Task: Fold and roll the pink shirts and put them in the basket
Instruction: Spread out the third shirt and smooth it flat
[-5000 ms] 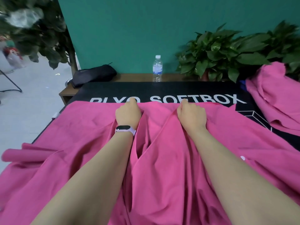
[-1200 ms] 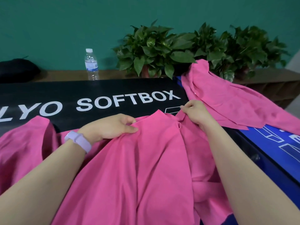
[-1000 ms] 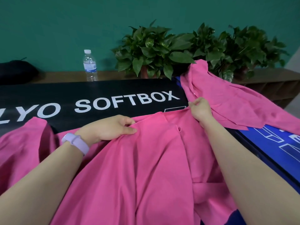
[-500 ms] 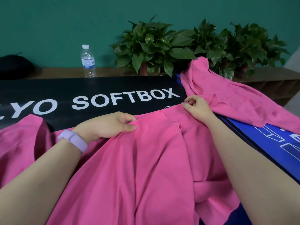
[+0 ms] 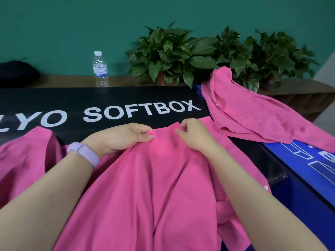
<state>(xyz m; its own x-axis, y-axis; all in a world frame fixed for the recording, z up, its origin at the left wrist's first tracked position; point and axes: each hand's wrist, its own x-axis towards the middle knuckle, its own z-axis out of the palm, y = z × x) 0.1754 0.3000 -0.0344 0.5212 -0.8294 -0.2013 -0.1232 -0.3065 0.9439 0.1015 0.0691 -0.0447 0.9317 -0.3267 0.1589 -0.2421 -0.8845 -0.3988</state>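
White capitals reading "LYO SOFTBOX" run across the black box panel [image 5: 112, 98] in the middle left of the frame. The water bottle's label [image 5: 100, 71], upper left, is too small to read.

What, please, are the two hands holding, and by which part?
Both hold the pink shirt: left hand and right hand each pinch its far top edge.

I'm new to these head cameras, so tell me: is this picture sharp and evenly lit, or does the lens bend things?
Head view: soft, even light, no glare; the white SOFTBOX lettering on the black box reads crisply; the left hand and right hand pinching the pink cotton shirt look sharp; the wide lens bows the lettering and enlarges the near forearms.
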